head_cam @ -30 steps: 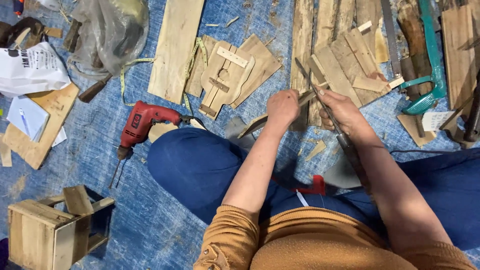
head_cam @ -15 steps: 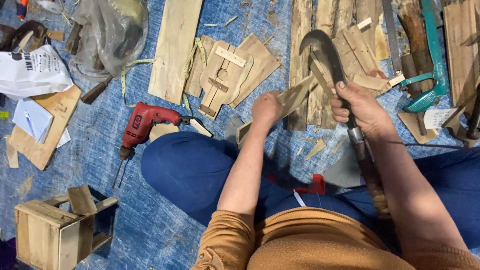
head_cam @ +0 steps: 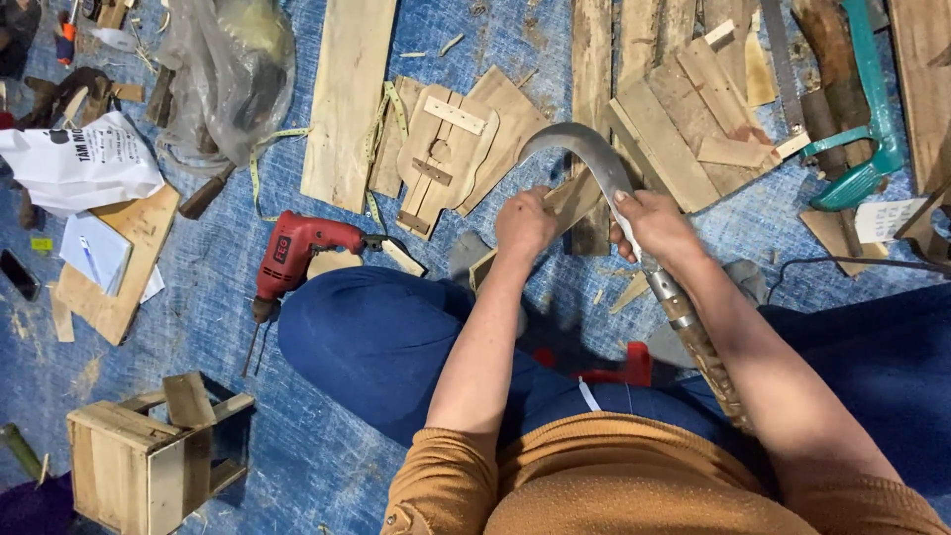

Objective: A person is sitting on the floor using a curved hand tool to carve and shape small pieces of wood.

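Observation:
My left hand (head_cam: pixel 525 224) grips a thin wooden slat (head_cam: pixel 567 203) that slants from my knee up toward the boards. My right hand (head_cam: pixel 655 224) holds a curved sickle-like knife (head_cam: pixel 584 147) by the base of its blade, its ringed handle (head_cam: pixel 693 342) running back along my forearm. The hooked blade arches over the far end of the slat. I sit on a blue tarp (head_cam: pixel 297 456) with my legs in blue trousers.
A red power drill (head_cam: pixel 297 253) lies left of my knee. Wooden planks (head_cam: pixel 347 99) and cut pieces (head_cam: pixel 441 149) lie ahead, a teal-framed saw (head_cam: pixel 862 149) at right, a small wooden crate (head_cam: pixel 149 461) at lower left, and paper, a plastic bag and a yellow tape measure (head_cam: pixel 260 163) at left.
The knife has swung from lying flat along the slat to standing with its hooked blade raised over the slat's far end. My right hand has shifted up onto the blade base.

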